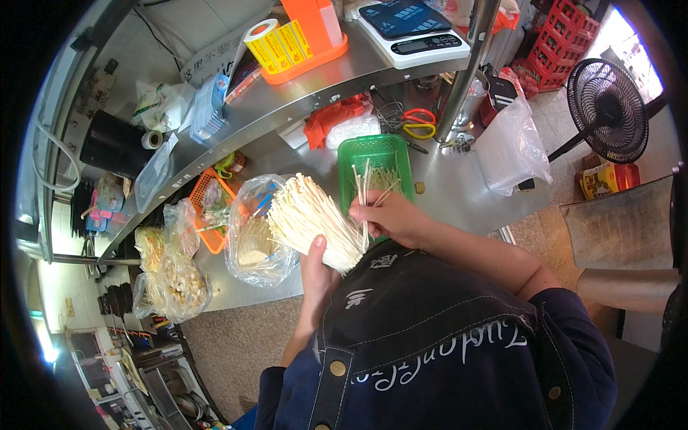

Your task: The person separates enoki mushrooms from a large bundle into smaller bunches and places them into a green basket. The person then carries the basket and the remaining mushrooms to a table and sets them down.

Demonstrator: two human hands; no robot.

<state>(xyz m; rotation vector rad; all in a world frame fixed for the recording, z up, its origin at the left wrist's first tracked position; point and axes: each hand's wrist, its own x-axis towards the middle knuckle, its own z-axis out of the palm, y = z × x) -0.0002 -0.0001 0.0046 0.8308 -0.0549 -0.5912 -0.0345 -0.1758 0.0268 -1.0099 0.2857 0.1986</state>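
Note:
A large bunch of enoki mushrooms (314, 220) rests in my left hand (318, 269), with the thumb across its stems and the caps pointing away from me. In my right hand (392, 215) a few loose enoki strands (364, 188) are pinched between thumb and fingers, just right of the bunch. Behind that hand stands a green plastic basket (373, 144) with more thin enoki strands (384, 177) in it. Left of the bunch, a clear plastic bag (236, 236) lies open around another clump of enoki (255, 244).
An orange basket (214, 244) and bagged mushrooms (183, 290) sit on the steel table (457, 199) at left. Scissors (419, 123) lie behind the green basket. Overhead, a steel shelf (355, 72) carries a digital scale (414, 37). A white plastic bag (510, 145) and black fan (607, 110) stand right.

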